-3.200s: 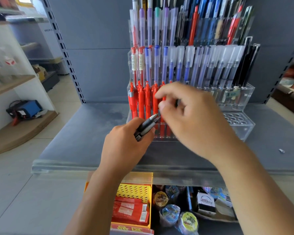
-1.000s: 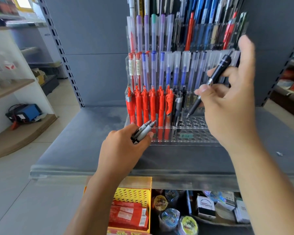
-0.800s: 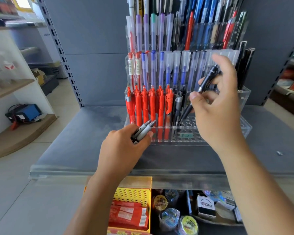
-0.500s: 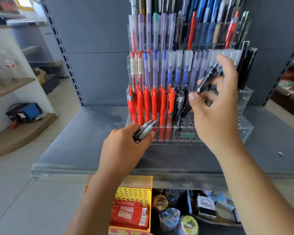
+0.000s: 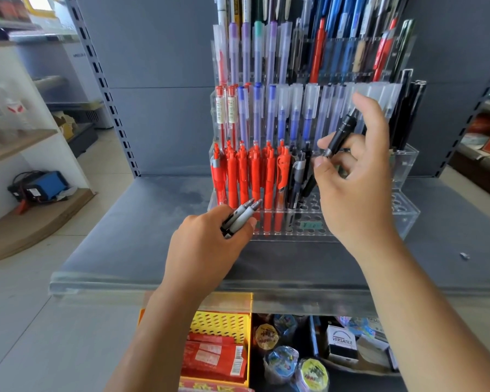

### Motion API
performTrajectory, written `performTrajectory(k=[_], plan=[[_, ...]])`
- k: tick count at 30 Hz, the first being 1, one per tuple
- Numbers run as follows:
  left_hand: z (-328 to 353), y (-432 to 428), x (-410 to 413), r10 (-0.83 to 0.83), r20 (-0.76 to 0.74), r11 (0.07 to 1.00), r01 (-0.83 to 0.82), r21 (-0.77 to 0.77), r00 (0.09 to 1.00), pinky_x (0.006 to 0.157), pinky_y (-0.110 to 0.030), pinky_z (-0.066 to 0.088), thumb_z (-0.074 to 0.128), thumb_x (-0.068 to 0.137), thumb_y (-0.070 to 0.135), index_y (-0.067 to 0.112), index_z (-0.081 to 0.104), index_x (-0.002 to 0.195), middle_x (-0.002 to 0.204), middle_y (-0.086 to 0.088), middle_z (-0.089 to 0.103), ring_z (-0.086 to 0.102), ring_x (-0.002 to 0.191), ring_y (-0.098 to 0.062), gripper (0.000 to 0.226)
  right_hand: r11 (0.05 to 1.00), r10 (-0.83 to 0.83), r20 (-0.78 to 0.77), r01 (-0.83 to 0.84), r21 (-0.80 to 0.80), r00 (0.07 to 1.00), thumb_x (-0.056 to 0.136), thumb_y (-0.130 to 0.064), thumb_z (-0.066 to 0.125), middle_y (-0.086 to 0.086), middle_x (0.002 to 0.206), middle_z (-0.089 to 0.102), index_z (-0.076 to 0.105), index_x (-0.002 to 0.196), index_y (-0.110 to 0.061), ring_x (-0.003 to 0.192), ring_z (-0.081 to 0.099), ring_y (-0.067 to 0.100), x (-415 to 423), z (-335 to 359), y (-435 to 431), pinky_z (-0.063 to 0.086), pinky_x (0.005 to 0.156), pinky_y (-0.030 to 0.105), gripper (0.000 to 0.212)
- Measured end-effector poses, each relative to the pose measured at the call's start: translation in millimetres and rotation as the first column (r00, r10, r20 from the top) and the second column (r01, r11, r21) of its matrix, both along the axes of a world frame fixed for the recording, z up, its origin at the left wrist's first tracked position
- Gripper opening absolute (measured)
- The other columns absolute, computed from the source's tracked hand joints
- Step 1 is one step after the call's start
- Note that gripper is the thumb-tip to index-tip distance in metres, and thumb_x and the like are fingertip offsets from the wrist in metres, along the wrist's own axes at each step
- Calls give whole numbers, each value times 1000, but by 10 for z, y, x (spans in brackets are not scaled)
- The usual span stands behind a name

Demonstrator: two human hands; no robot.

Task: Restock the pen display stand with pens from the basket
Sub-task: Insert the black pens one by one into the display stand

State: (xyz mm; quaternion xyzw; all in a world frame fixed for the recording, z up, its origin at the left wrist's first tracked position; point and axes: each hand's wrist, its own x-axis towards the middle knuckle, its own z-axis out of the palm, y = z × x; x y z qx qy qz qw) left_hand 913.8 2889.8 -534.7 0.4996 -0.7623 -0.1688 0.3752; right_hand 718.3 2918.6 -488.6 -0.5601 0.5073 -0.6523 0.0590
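Right hand (image 5: 354, 176) pinches a black pen (image 5: 338, 134) between thumb and fingertips. It's tilted, tip toward 7 o'clock, so I'd guess it's being lined up for the open holes in the display stand's (image 5: 402, 219) front row, just beside the dark pens (image 5: 299, 176) next to the red pens (image 5: 246, 176). Left hand (image 5: 207, 244), at 8 o'clock from it, is curled around two grey pens (image 5: 239, 217), probably the next refills kept handy. Yellow basket (image 5: 221, 323) sits under the shelf (image 5: 153, 216) at 6 o'clock.
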Motion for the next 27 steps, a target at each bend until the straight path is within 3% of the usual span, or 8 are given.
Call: performTrajectory(k=[4,6,9,14,18,20,23,27], plan=[[6,3,-2,4,4,1000,-4,-7,1000,45,-22,30,63,87,51,27,52,65,54,8,52,44,45,-13,34,998,-14,-13,14,63,1000,93,0,59,7,126,53,34,142,-46,102,59,23,18,-39,-5,54,81,29,71],[1,1,1,3,1,1000,-3,-6,1000,45,-24,32,62,86,52,26,52,65,55,7,53,44,45,-13,35,995,-32,-56,37,90,998,93,-1,61,-2,134,51,40,139,-44,110,58,14,38,-45,10,52,90,23,67],[2,-2,2,3,7,1000,-3,-5,1000,45,-24,32,62,87,52,25,52,66,54,7,53,44,45,-13,36,990,-59,-156,78,118,986,92,-4,63,-15,124,52,54,133,-34,110,58,9,46,-62,1,52,96,35,52],[2,-7,3,3,15,1000,-3,-13,1000,45,-23,32,62,87,52,25,53,66,54,6,53,44,45,-12,36,991,-73,-224,97,94,972,92,-5,59,-20,112,46,57,132,-27,100,57,9,40,-64,9,53,90,36,45],[-2,-1,2,-2,17,1000,2,-20,1000,45,-22,32,62,87,52,26,52,65,53,7,52,43,44,-12,36,995,-100,-288,105,0,952,93,-4,58,-6,110,48,56,132,-23,72,56,16,83,66,102,48,72,22,44],[-14,-7,7,-16,5,999,16,-40,1000,44,-22,31,61,88,49,27,51,63,51,8,50,41,43,-12,35,998,-61,-350,64,-2,935,94,-9,59,-8,100,54,62,122,-22,60,53,17,121,153,164,47,63,25,32],[-34,-32,22,-37,-23,998,36,-54,999,46,-25,29,61,91,40,28,48,59,47,10,44,37,41,-12,37,990,91,-487,-25,141,868,95,-20,61,-14,89,58,68,111,-27,61,53,7,218,206,228,42,59,19,18],[-28,-30,37,-66,-30,997,65,-48,997,46,-29,36,62,92,31,25,56,69,54,9,52,44,45,-14,24,941,247,-612,-35,336,751,94,-23,61,-16,95,57,68,105,-34,72,54,4,385,146,239,45,65,22,17]])
